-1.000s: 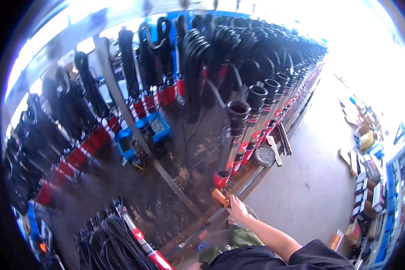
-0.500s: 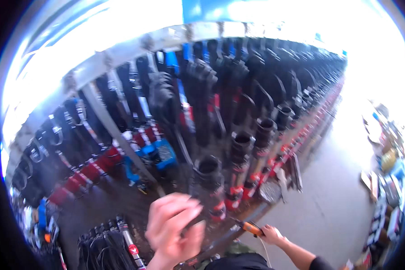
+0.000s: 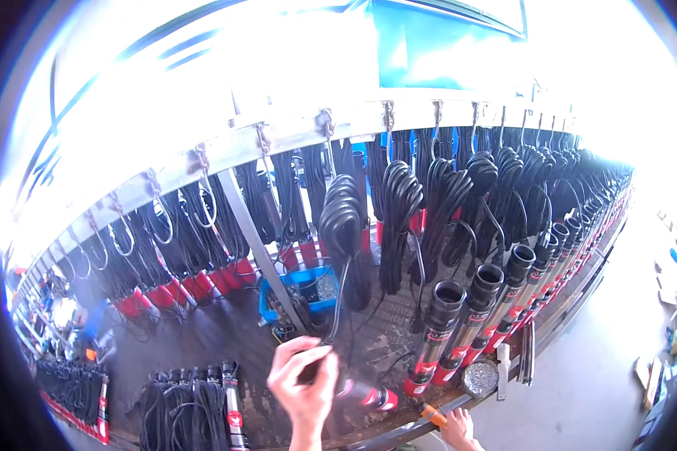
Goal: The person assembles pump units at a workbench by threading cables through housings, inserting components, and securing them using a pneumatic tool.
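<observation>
The left hand (image 3: 302, 382) curls before a red-ended tube (image 3: 384, 399); whether it grips cannot be told. Apart from it, the right hand (image 3: 459, 429) clasps an orange tool (image 3: 432, 415) near the edge of the worktop (image 3: 222, 336). Beyond, upright tubes (image 3: 468, 321) stand by hanging black cables (image 3: 402, 199).

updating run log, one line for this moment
left hand: by red-ended cylinder, grip unclear; right hand: holds orange tool; beyond: hanging black coils

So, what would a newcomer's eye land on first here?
Probably the bundled black cables hanging from hooks along the pale rail above. Next comes the row of upright cylinders at right, receding into the distance. Lower down, the right hand holds an orange tool.
</observation>
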A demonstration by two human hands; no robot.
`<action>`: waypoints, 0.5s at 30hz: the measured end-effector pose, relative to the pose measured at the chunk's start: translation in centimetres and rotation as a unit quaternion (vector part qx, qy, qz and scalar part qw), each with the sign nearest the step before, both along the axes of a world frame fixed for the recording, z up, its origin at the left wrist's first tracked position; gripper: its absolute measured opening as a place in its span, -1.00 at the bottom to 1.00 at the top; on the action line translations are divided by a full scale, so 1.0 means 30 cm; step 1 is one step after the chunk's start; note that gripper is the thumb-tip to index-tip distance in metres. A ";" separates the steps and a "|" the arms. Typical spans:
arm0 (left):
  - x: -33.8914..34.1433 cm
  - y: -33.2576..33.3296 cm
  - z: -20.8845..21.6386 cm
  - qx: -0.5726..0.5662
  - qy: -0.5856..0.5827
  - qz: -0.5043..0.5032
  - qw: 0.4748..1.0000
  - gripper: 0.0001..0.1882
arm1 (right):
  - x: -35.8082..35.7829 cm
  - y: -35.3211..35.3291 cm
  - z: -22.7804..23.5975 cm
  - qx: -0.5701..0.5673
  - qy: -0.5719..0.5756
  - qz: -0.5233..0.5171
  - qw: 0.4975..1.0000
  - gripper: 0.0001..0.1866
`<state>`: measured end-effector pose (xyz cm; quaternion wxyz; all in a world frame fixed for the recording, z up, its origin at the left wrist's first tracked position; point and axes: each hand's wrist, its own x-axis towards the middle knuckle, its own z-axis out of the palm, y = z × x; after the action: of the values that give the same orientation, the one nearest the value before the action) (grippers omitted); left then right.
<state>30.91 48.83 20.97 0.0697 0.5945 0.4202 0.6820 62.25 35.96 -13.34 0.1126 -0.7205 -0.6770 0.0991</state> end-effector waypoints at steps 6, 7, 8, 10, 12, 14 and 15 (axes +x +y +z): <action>-0.306 -0.072 -0.145 -0.039 -0.256 0.009 0.966 -0.83 | -0.408 0.275 0.510 0.216 0.219 0.112 0.945 -0.58; -0.327 -0.107 -0.130 -0.011 -0.246 -0.004 0.969 -0.81 | -0.489 0.355 0.592 0.237 0.248 0.106 0.933 -0.56; -0.315 -0.145 -0.097 0.020 -0.224 -0.018 0.974 -0.78 | -0.552 0.456 0.643 0.308 0.266 0.127 0.905 -0.51; -0.264 -0.194 -0.032 0.010 -0.095 -0.073 0.993 -0.76 | -0.619 0.657 0.731 0.432 0.231 0.093 0.867 -0.29; -0.230 -0.229 0.041 0.040 0.027 -0.193 0.980 -0.76 | -0.663 0.814 0.861 0.522 0.181 0.043 0.832 -0.16; -0.237 -0.290 0.054 0.041 0.082 -0.254 0.963 -0.78 | -0.739 0.916 0.960 0.518 0.191 -0.012 0.834 -0.11; -0.218 -0.327 0.083 0.053 0.087 -0.235 0.967 -0.86 | -0.738 0.976 0.982 0.510 0.211 -0.040 0.833 -0.12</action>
<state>24.38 39.03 23.44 0.1598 0.7363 0.2365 0.6134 40.10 65.25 16.12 0.6082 -0.5484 -0.5621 -0.1154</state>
